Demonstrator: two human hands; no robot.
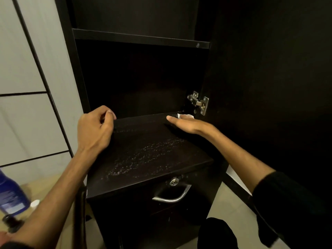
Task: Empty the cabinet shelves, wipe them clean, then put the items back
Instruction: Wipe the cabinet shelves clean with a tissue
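1. While the right hand [186, 123] lies flat, palm down and fingers straight, at the back right of the lower shelf [147, 151], it presses a white tissue [186, 116], of which only a corner shows past the fingertips.
2. Curled loosely, the left hand [95, 128] rests at the shelf's left rear edge; whether it pinches anything I cannot tell.
3. Streaks of wet droplets (or possibly dust) cover the middle and front of the shelf, so wiping looks only part done. The upper shelf [140, 39] holds nothing visible.
4. Just beside the tissue sits the metal hinge [198, 102] on the open door [269, 87]; a thin tissue could snag there and tear, leaving shreds in the corner.
5. Damp patches left unwiped would mark items when they return.
6. At the lower left, a blue bottle [10, 194] stands on the floor near the left forearm, where a careless elbow could topple it.
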